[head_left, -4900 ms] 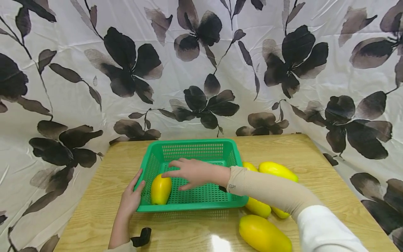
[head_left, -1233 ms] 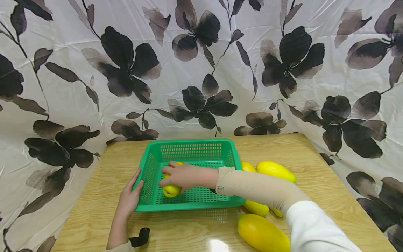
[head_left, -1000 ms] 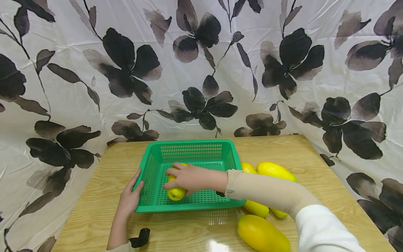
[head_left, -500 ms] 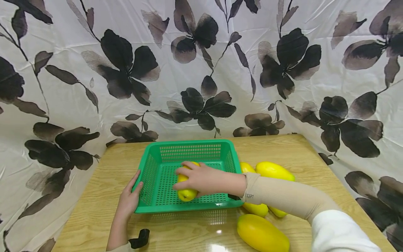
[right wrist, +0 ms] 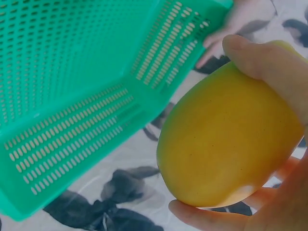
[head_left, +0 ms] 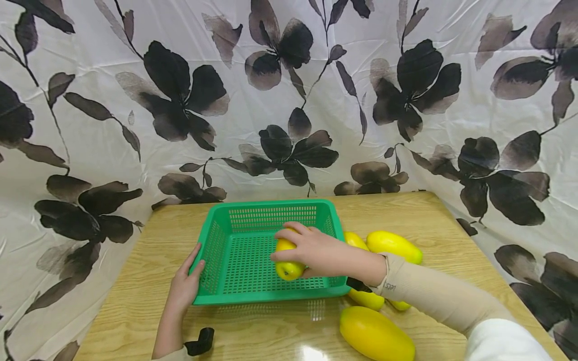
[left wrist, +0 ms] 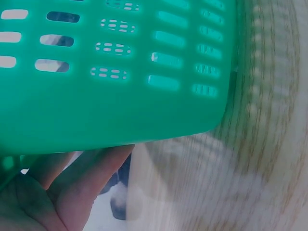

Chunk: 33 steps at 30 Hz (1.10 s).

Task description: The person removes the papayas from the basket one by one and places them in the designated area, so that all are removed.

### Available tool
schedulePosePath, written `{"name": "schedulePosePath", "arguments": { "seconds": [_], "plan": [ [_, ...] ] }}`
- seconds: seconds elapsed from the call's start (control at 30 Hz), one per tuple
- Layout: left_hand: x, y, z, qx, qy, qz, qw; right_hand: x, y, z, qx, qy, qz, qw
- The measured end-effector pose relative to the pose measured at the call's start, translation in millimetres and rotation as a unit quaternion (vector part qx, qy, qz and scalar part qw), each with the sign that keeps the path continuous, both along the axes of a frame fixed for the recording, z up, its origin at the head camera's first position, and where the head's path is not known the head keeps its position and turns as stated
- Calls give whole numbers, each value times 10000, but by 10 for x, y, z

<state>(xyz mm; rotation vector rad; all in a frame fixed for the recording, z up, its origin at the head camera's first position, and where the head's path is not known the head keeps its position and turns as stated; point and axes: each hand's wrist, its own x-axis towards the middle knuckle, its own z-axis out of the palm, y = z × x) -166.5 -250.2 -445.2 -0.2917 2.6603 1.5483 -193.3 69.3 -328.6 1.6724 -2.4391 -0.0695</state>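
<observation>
A green plastic basket (head_left: 212,300) with slotted walls stands on the wooden table. My left hand (head_left: 184,286) holds its left rim; in the left wrist view the fingers (left wrist: 94,180) pass behind the rim and their tips are hidden. Over the right half of the basket my right hand (head_left: 316,250) grips a yellow papaya (head_left: 289,271), thumb and fingers spread round its sides. The right wrist view shows this papaya (right wrist: 226,139) raised off the basket floor, its skin faintly green along one edge.
Several more yellow papayas lie right of the basket: one at the back (head_left: 393,245), others partly under the right arm, and a large one (head_left: 377,333) near the front. A floral cloth (head_left: 289,100) hangs behind the table (head_left: 144,281).
The right hand took hold of the papaya at the basket's left side, moved it rightward and lifted it. The left hand has stayed at the rim.
</observation>
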Motion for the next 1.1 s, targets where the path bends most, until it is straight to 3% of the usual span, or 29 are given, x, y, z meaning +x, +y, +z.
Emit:
{"name": "schedulePosePath", "arguments": {
  "seconds": [0.27,0.43,0.87,1.1],
  "plan": [
    [-29,1,2,69,-7,11,10000,10,209,12,-373,19,-27,9993],
    [-26,10,5,93,58,-41,9999,33,412,-33,-627,-275,-206,9974],
    [-16,-14,-13,112,55,-69,9999,175,982,-213,-997,-608,-1130,9867],
    [-6,-20,-25,32,72,-51,10000,276,1221,-352,-1404,-691,-1400,9777]
  ]
}}
